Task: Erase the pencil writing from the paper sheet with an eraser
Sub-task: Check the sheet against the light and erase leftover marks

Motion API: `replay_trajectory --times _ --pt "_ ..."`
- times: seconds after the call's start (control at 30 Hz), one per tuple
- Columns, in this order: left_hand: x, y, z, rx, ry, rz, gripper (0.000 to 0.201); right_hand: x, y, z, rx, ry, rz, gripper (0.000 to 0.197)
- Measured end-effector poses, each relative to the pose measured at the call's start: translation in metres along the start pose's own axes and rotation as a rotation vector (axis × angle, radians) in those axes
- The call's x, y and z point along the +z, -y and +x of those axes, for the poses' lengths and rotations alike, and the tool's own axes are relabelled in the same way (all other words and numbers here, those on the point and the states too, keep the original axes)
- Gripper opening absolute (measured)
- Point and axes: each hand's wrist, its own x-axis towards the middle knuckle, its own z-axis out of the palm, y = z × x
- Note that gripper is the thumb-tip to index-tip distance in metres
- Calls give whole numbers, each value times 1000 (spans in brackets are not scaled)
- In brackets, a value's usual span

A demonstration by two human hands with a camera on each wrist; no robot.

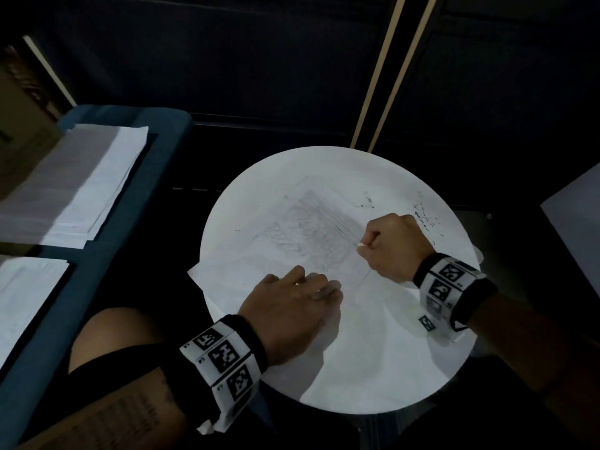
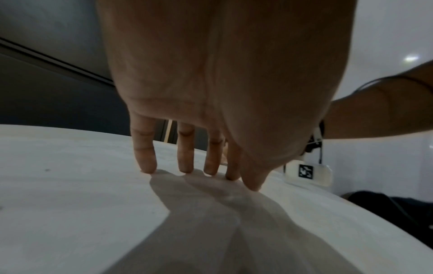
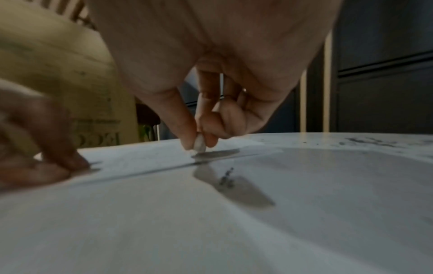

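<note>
A paper sheet (image 1: 292, 241) with grey pencil scribbles lies on the round white table (image 1: 373, 368). My right hand (image 1: 394, 245) pinches a small white eraser (image 1: 360, 244) between thumb and fingers, its tip down on the sheet's right edge; in the right wrist view the eraser (image 3: 199, 145) touches the paper (image 3: 140, 157) near that edge. My left hand (image 1: 292, 306) lies flat with straight fingers pressing the sheet's near part. In the left wrist view the fingertips (image 2: 147, 168) rest on the white surface (image 2: 70, 185).
Dark eraser crumbs (image 1: 425, 219) are scattered on the table's far right. A blue bench (image 1: 130, 222) at left carries stacks of white papers (image 1: 81, 186). A cardboard box (image 1: 19, 125) stands far left. My bare knee (image 1: 113, 332) is below the table edge.
</note>
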Motion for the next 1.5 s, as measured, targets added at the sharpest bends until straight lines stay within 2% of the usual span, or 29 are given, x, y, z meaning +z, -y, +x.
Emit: replay_trajectory --times 0.1,0.17,0.27,0.33,0.37,0.43,0.5,0.57,0.63,0.73,0.77,0.9,1.03,1.17,1.3,1.43,1.5 --pt "-14 8 9 -23 143 -163 42 -7 -3 -6 -67 -31 128 12" --pt "-16 17 19 -21 233 -282 46 -9 -5 -8 -51 -11 167 8" --pt "-22 26 31 -55 222 -377 46 -6 -11 -10 1 47 178 6" --pt "-28 32 40 -112 172 -351 37 -5 -12 -10 -24 71 151 4" --pt "-34 34 46 -132 145 -331 41 -4 -11 -11 -37 88 138 3" --pt "-39 38 59 -170 193 -258 76 -2 -10 -11 -46 101 118 4" --pt "-38 39 72 -185 317 -181 109 -2 -11 -10 -40 80 131 8" --pt "-33 36 84 -165 354 -89 117 -3 -11 -8 -58 50 152 10" --pt "-29 33 91 -161 338 -24 116 -3 -5 -10 -142 83 121 8" --pt "-24 33 94 -184 325 6 117 6 8 -16 -310 216 -3 13" --pt "-25 33 95 -185 323 -5 118 6 7 -14 -319 229 -37 16" --pt "-26 35 95 -183 352 -38 121 -6 -8 5 -199 150 -48 15" --pt "-21 35 95 -181 320 -9 113 12 8 -6 -343 332 -46 16" --pt "-21 35 97 -186 350 -47 121 -3 -2 10 -266 215 -76 15" --pt "-22 37 97 -181 363 -49 116 6 9 -5 -420 330 -94 17" --pt "-23 38 98 -182 380 -56 125 -12 -10 11 -265 193 -93 14" --pt "-23 38 97 -182 366 -57 119 -2 0 3 -351 232 -72 14"
